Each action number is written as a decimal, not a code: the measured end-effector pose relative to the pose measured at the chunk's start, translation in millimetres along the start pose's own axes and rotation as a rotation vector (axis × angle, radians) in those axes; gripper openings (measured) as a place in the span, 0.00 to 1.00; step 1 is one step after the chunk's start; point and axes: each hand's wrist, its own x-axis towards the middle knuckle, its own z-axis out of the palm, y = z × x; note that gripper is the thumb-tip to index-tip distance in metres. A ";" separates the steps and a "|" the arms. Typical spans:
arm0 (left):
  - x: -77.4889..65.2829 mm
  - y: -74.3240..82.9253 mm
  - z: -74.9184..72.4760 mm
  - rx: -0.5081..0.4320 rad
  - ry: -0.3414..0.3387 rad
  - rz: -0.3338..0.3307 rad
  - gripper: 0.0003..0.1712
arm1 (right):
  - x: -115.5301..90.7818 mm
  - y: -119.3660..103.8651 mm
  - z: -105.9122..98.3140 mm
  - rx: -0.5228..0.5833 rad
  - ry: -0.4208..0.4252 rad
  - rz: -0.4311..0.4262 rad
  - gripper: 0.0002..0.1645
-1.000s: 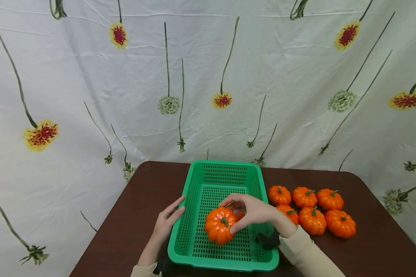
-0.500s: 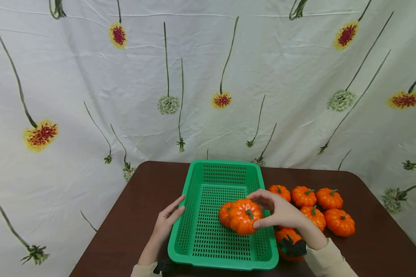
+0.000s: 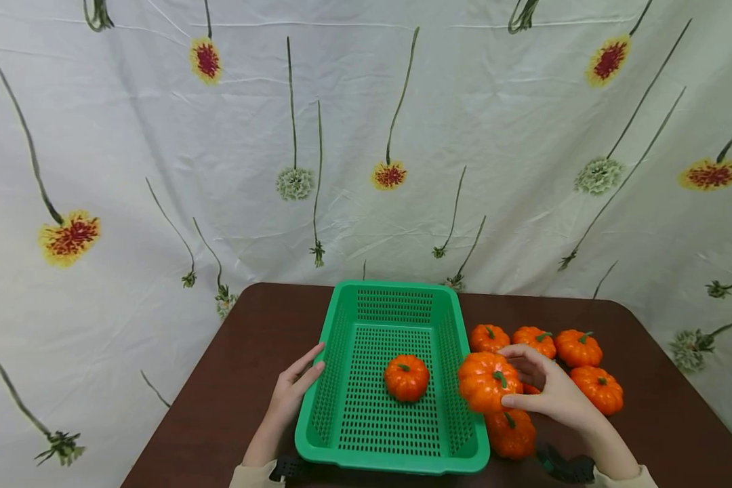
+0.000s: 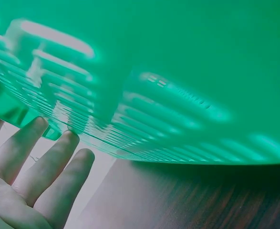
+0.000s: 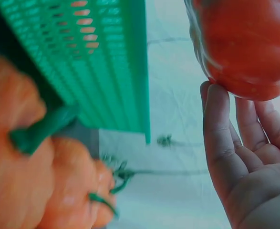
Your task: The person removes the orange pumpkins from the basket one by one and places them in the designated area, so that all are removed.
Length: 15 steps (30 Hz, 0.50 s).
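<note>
My right hand (image 3: 549,386) grips an orange toy pumpkin (image 3: 486,381) with a green stem, thumb in front and fingers behind. In the head view this pumpkin overlaps the right rim of the green plastic basket (image 3: 391,462). The right wrist view shows the fingertips (image 5: 217,95) against the shiny underside of the held pumpkin (image 5: 252,45). A second pumpkin (image 3: 407,378) sits alone on the basket floor. On the basket's left side, my left hand (image 3: 288,400) rests its extended fingers against the outer wall; the left wrist view has them beside the slotted wall (image 4: 120,119).
Several more pumpkins stand on the dark brown table (image 3: 244,339) right of the basket, among them a near one (image 3: 512,437) beside its wall and a far-right one (image 3: 599,391). A flowered white cloth (image 3: 366,135) hangs behind the table.
My right hand has carried the pumpkin from over the basket rightward to its right rim, uncovering the other pumpkin inside. The left hand has stayed in place.
</note>
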 end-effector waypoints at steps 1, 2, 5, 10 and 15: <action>0.2 -0.2 0.0 0.001 0.000 0.000 0.24 | -4.2 1.5 -1.9 -0.001 0.018 0.014 0.28; 0.2 -0.4 0.0 0.003 -0.001 0.001 0.24 | -8.4 3.5 -3.7 -0.010 0.040 0.023 0.28; 0.2 -0.9 0.1 0.006 -0.005 0.006 0.24 | -21.0 11.5 -8.8 -0.027 0.101 0.038 0.29; -0.1 -1.1 0.0 0.003 -0.003 0.007 0.24 | -40.4 25.2 -16.3 0.045 0.169 0.022 0.30; -0.2 -0.7 -0.2 0.009 0.004 0.009 0.24 | -55.6 38.1 -20.6 0.127 0.240 0.029 0.30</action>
